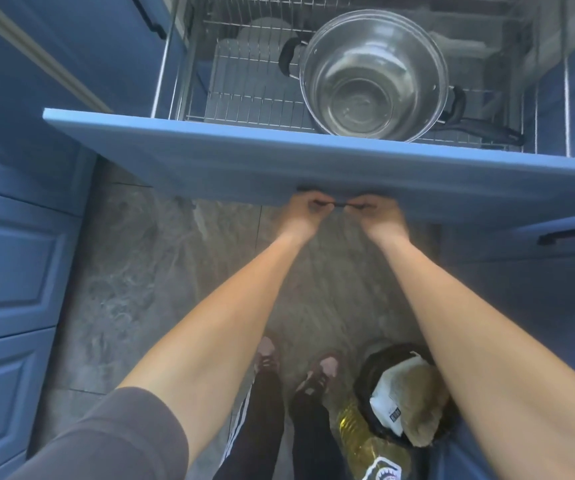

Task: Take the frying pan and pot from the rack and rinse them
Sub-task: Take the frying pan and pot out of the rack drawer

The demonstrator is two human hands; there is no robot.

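A steel pot with black side handles sits in the wire rack of a pulled-out blue drawer. A long black handle, likely the frying pan's, sticks out from under the pot at the right; the pan itself is hidden. My left hand and my right hand both grip the dark drawer handle under the drawer front, side by side, fingers curled round it.
Blue cabinet doors stand at the left and a blue drawer with a black handle at the right. On the floor by my feet are a black bin with bags and a yellow oil bottle. White plates stand in the rack's back.
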